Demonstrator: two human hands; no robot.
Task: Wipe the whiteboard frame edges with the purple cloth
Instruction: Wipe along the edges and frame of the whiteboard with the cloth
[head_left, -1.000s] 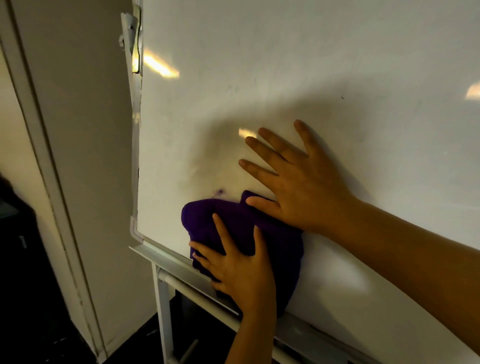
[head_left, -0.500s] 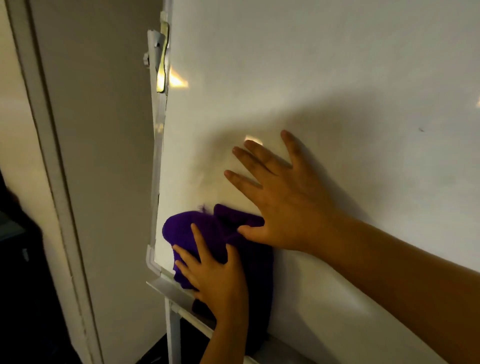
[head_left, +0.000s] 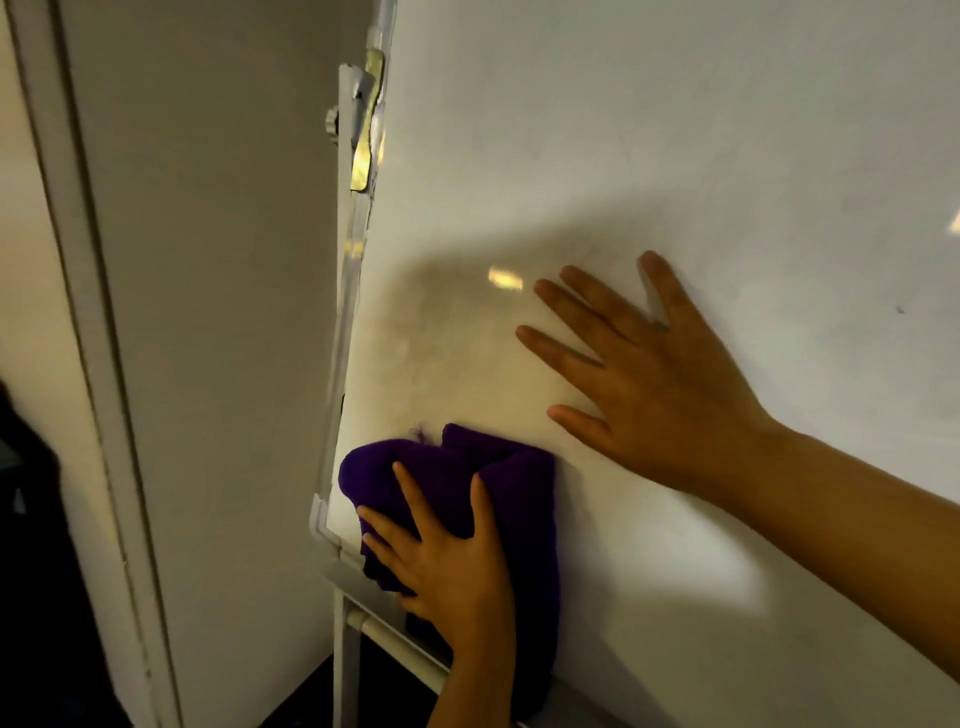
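My left hand (head_left: 452, 561) presses the purple cloth (head_left: 457, 478) flat at the whiteboard's lower left corner, beside the frame (head_left: 337, 374); my right hand (head_left: 649, 384) lies flat, fingers spread. Loose folds could snag on the frame's cracked edge.

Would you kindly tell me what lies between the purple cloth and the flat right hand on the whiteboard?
Only a narrow strip of bare white board surface separates the bunched purple cloth from the flat right hand, seen in the head view.
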